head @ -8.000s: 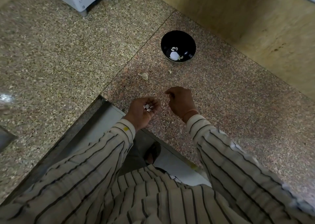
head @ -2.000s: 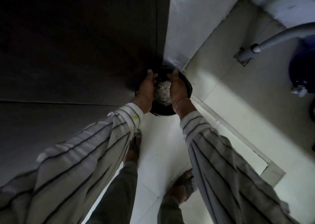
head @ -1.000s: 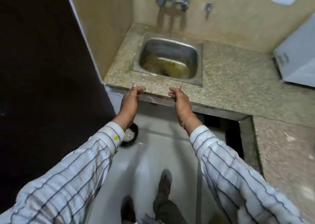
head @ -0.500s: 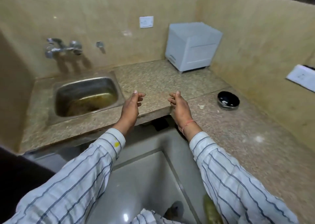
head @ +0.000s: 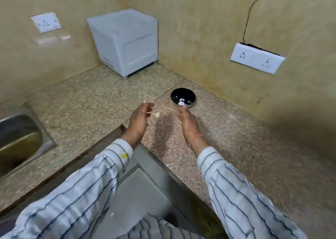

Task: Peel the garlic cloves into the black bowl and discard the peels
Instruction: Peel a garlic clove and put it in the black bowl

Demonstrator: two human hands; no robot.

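No brand, label or readable writing shows on anything in view. The black bowl (head: 183,98) stands upright on the pinkish granite counter (head: 236,138) at about 1 o'clock from the hands, mouth up, with a white peeled garlic clove (head: 181,103) and some pale bits lying inside; the clove is too small to give a long axis. A stray garlic piece (head: 157,114) lies on the counter between the hands, its narrow end toward 10 o'clock. The left hand (head: 139,119) hangs above the counter edge, fingers loosely curled and slightly apart, holding nothing. The right hand (head: 187,120) reaches toward 12 o'clock, fingers relaxed and near straight, empty, its fingertips overlapping the bowl's near rim in the view; whether they touch it cannot be told. A white boxy appliance (head: 125,42) sits in the corner at 11 o'clock, a steel sink (head: 20,140) at 9 o'clock.
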